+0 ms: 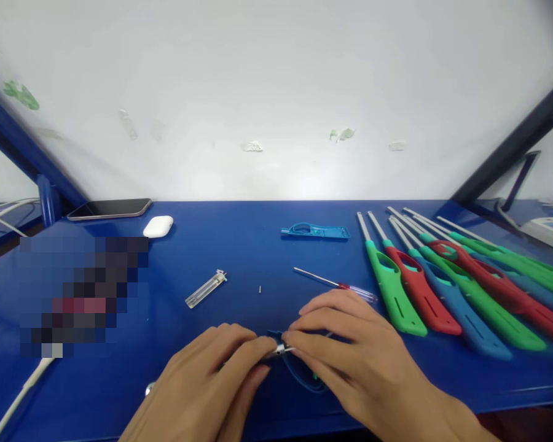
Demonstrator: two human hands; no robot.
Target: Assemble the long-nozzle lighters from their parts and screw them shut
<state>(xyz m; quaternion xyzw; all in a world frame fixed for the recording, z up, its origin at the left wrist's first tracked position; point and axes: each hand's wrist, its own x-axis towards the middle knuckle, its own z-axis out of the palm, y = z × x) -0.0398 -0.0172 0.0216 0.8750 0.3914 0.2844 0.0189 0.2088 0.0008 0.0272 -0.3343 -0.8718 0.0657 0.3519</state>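
Observation:
Low in the middle of the view, both hands work at a partly dismantled gas lighter. My left hand is closed, its thumb and fingers pinching a thin metal tube whose end shows between the hands. My right hand is closed at the tube's end, over a blue lighter casing half with a looped handle; its fingers hide most of that casing. Beyond the hands lie a small screw, a clear fuel tank and a screwdriver. Farther back is another blue casing half.
Several long-necked lighters in green, red and blue fan out on the right of the blue table. At the left are a phone, a white earbud case, a pixelated area and a white cable. A wall stands behind.

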